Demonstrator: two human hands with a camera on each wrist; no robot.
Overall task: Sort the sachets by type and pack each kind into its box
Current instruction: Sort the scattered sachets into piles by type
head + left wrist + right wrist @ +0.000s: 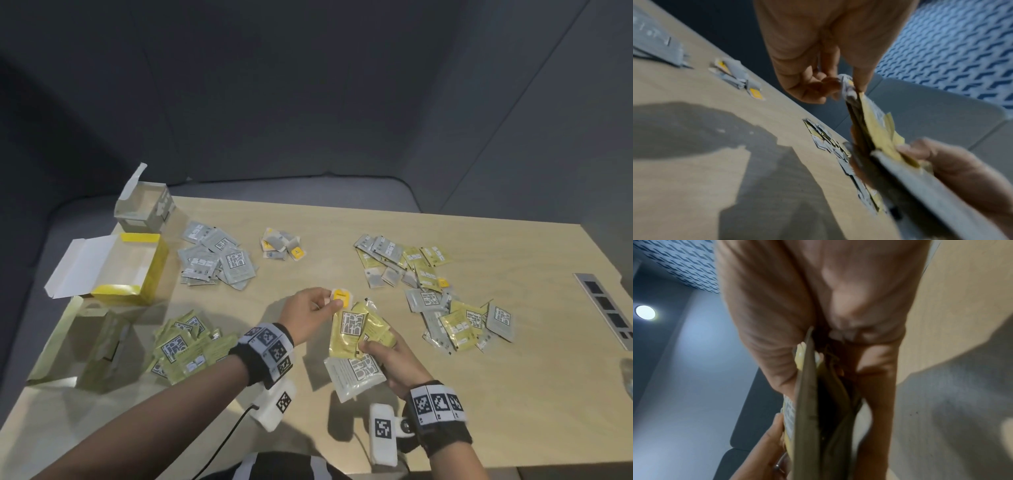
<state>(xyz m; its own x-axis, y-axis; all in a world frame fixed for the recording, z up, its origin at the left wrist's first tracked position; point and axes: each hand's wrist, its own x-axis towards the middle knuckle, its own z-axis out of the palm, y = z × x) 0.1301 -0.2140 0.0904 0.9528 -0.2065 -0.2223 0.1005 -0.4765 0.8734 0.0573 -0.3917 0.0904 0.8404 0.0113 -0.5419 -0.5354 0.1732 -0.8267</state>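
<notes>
Above the table (376, 219), right hand (394, 363) gripping mixed sachets (356, 335), left hand (310, 305) seemingly pinching one.

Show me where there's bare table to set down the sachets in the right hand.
Bare wood lies along the near right of the table, between the right hand and the mixed pile, and in the lane between the small yellow pile and that pile. The left side is crowded: grey pile, green pile, boxes.

wooden table (342, 219), sachet piles (217, 255), open boxes (132, 267)
</notes>
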